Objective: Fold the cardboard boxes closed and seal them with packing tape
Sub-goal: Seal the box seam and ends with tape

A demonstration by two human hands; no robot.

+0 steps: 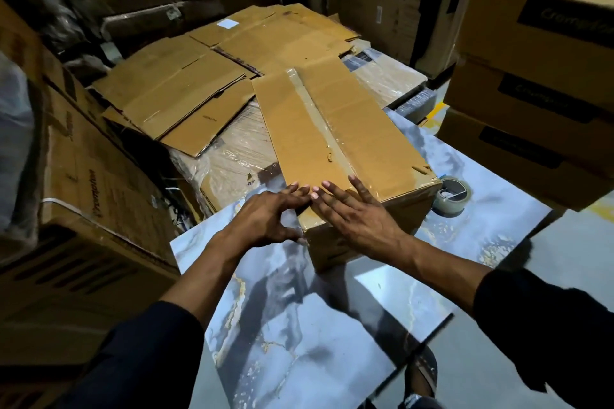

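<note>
Brown cardboard makes up the closed box (pixel 345 143) lying on the marbled blue-grey counter (pixel 299 335), its long top seam covered by a strip of clear packing tape (pixel 319 123) that runs from the far end to the near edge. Both hands rest on the near end of the lid. The left hand (pixel 265 219) lies at the near left corner, fingers stretched forward on the top, thumb hooked down over the corner against the side. The right hand (pixel 358 216) presses flat beside it, fingers straight and spread, its fingertips meeting those of the left at the near end of the seam. Neither hand holds anything. A roll of clear tape (pixel 452 196) lies flat on the counter just beside the right side of the box. Behind the box, flattened cartons (pixel 212 76) lie piled on a plastic-wrapped stack (pixel 232 156). Large printed cartons (pixel 538 53) stand stacked at right.
</note>
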